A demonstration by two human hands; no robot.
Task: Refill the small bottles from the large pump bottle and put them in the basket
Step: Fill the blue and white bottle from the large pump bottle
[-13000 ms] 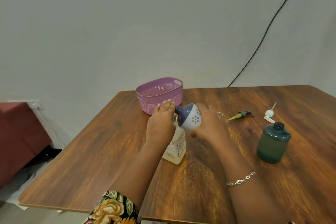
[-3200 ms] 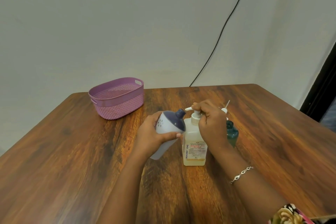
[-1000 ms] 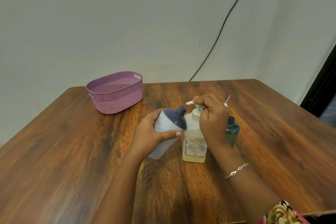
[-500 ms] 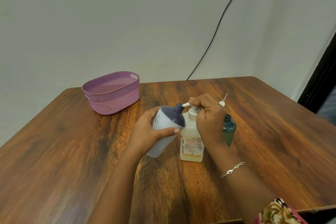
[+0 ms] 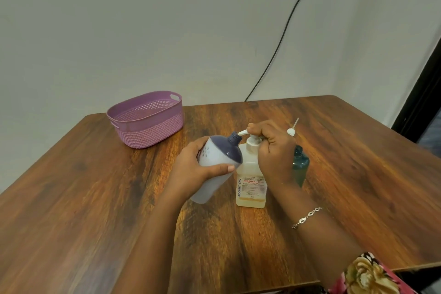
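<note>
The left hand (image 5: 191, 169) is gripping the tilted small bottle (image 5: 216, 167) while the right hand (image 5: 274, 150) is curling over the pump bottle (image 5: 251, 181) nozzle.

Small bottle (image 5: 214, 159) now in left hand (image 5: 191, 170), right hand (image 5: 274, 155) gripping pump (image 5: 253, 141)

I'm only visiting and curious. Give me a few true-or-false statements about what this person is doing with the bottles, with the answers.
1. The left hand holds the white plastic bottle with a dark blue top tilted, its neck at the white pump spout. True.
2. The purple woven-look plastic basket has a bottle in it. False: no bottle shows inside it.
3. The right hand grips the pump head of the clear large pump bottle of yellowish liquid. True.
4. The dark green plastic bottle lies on its side. False: it stands upright behind the right hand.
</note>
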